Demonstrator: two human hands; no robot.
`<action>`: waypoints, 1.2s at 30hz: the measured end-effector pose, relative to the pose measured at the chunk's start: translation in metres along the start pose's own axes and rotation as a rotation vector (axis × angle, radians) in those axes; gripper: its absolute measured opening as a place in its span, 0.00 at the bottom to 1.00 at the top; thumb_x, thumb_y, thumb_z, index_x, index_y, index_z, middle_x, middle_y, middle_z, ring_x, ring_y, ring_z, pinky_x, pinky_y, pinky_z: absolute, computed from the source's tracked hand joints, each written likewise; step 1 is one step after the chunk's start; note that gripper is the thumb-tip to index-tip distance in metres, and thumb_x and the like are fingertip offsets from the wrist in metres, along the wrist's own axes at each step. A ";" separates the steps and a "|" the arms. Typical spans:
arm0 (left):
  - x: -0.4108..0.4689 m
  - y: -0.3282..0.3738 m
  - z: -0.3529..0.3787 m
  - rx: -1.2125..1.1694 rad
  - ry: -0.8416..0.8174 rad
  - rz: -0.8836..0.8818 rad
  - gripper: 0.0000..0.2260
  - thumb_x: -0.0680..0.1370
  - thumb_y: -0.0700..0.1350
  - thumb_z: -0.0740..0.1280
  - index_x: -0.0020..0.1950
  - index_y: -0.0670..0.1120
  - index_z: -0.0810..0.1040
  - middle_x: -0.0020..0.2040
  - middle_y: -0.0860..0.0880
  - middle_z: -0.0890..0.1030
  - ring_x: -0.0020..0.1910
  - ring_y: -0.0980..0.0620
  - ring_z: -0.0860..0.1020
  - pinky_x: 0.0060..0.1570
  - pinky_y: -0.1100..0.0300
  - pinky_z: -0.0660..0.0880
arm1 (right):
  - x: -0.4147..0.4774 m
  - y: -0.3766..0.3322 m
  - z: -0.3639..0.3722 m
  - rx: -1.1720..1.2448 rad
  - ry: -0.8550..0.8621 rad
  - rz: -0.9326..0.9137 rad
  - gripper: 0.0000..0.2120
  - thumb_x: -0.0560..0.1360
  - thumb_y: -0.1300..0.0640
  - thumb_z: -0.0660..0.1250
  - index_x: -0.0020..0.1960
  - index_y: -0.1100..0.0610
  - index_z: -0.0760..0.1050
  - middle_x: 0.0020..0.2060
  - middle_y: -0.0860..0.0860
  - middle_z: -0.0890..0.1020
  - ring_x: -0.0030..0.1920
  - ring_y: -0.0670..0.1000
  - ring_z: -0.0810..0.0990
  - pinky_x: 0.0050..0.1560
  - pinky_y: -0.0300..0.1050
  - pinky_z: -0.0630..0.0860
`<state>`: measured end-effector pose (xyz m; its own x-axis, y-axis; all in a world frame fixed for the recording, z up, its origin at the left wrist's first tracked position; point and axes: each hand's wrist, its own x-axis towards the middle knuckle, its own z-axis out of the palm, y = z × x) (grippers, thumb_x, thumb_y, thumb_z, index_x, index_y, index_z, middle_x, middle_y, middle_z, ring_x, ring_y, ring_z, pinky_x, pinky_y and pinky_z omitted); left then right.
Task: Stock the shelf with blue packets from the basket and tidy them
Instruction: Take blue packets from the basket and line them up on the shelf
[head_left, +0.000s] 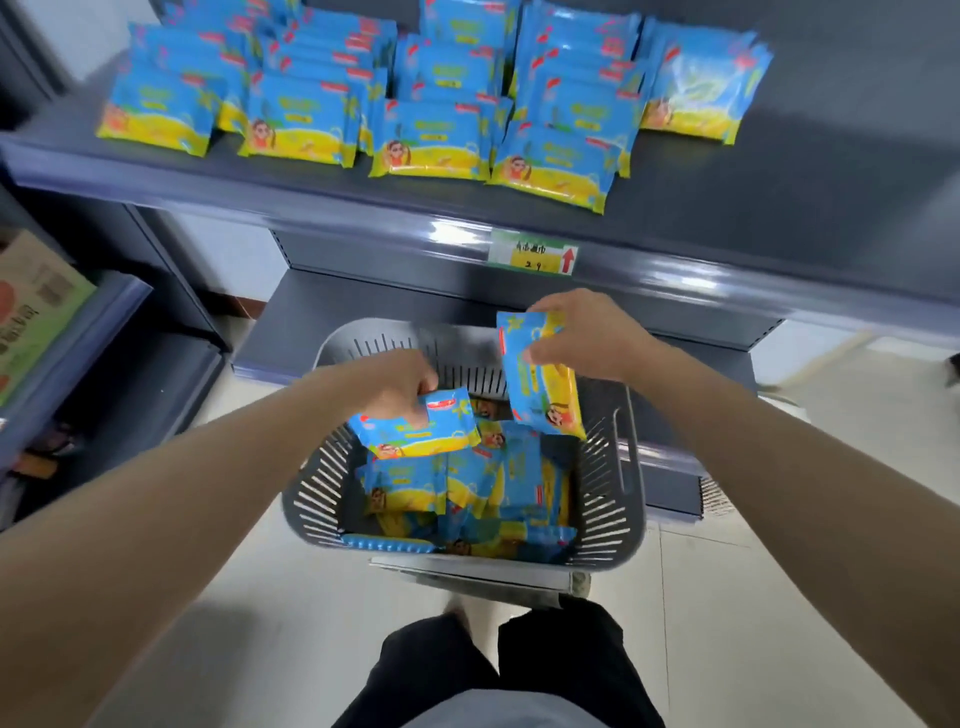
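At frame centre, above the basket (618, 467), the left hand (397, 382) pinches one blue packet (415, 428); the right hand (584, 338) grips another packet (540, 389), tilted.

Around me, off the job

A cardboard box (36, 312) is sitting left; a price tag (532, 255) is showing a red arrow.

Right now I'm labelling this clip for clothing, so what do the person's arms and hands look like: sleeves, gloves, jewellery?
Both hands, left and right, are bare: no gloves, rings or bracelets visible. Both forearms are bare as far as the frame shows, with no sleeve or watch in view.
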<state>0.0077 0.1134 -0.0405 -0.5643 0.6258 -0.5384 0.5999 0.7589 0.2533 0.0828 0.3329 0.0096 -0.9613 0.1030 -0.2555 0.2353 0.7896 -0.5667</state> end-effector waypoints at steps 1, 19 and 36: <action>-0.004 0.006 -0.014 0.008 0.035 0.006 0.09 0.68 0.46 0.71 0.45 0.43 0.79 0.43 0.44 0.80 0.39 0.47 0.75 0.37 0.59 0.68 | -0.003 -0.005 -0.014 0.001 0.041 -0.005 0.23 0.67 0.53 0.72 0.61 0.51 0.75 0.52 0.50 0.77 0.43 0.48 0.77 0.32 0.34 0.68; 0.002 0.161 -0.187 -0.071 0.486 0.363 0.18 0.71 0.45 0.72 0.30 0.47 0.64 0.29 0.53 0.65 0.29 0.55 0.63 0.31 0.58 0.61 | 0.004 0.038 -0.213 0.309 0.627 0.023 0.25 0.67 0.70 0.63 0.57 0.48 0.69 0.43 0.54 0.75 0.35 0.51 0.72 0.29 0.41 0.70; 0.143 0.241 -0.215 0.006 0.465 0.345 0.08 0.76 0.45 0.66 0.53 0.44 0.77 0.50 0.46 0.77 0.49 0.48 0.75 0.50 0.52 0.73 | 0.121 0.161 -0.258 0.434 0.488 0.073 0.14 0.68 0.69 0.70 0.41 0.53 0.69 0.45 0.55 0.75 0.43 0.52 0.76 0.41 0.46 0.74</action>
<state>-0.0506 0.4245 0.1161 -0.5247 0.8512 -0.0155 0.7958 0.4968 0.3462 -0.0325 0.6285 0.0895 -0.8712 0.4905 0.0218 0.2406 0.4652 -0.8519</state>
